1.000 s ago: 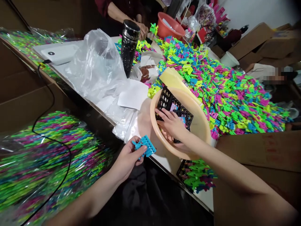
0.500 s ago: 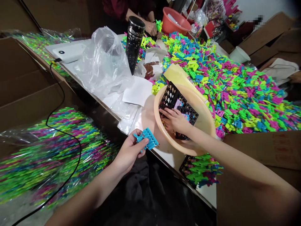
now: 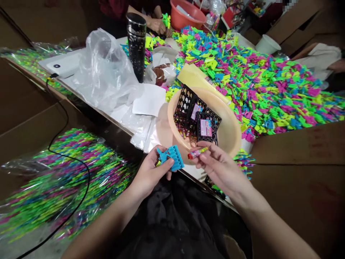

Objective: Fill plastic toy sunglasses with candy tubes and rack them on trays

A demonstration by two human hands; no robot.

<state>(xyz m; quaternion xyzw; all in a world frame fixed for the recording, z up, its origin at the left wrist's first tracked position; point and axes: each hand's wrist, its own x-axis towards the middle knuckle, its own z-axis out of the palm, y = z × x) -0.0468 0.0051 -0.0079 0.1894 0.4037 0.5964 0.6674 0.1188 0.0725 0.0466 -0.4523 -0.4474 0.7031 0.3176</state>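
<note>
My left hand [image 3: 153,169] is closed on a blue plastic toy piece [image 3: 176,158], gripped between thumb and fingers, its ribbed face turned up. Just right of it, my right hand [image 3: 218,162] pinches a small candy stick [image 3: 197,153] in a colourful wrapper with a red end. The two held things are close but apart. Behind the right hand stands a peach plastic basin [image 3: 234,126]. In it lie black slotted trays [image 3: 185,102], a black box with a pink and blue label [image 3: 206,128], and more small wrapped candies [image 3: 185,133].
A large heap of bright plastic pieces [image 3: 258,82] covers the table's far right. A black flask [image 3: 136,46], a clear plastic bag [image 3: 105,72] and a white paper [image 3: 149,99] lie left of the basin. Cardboard [image 3: 299,180] stands right. Another person's hands [image 3: 159,26] work across the table.
My right hand has come out of the basin towards me, now holding a candy stick. My left hand keeps the blue toy piece, and the view has shifted slightly.
</note>
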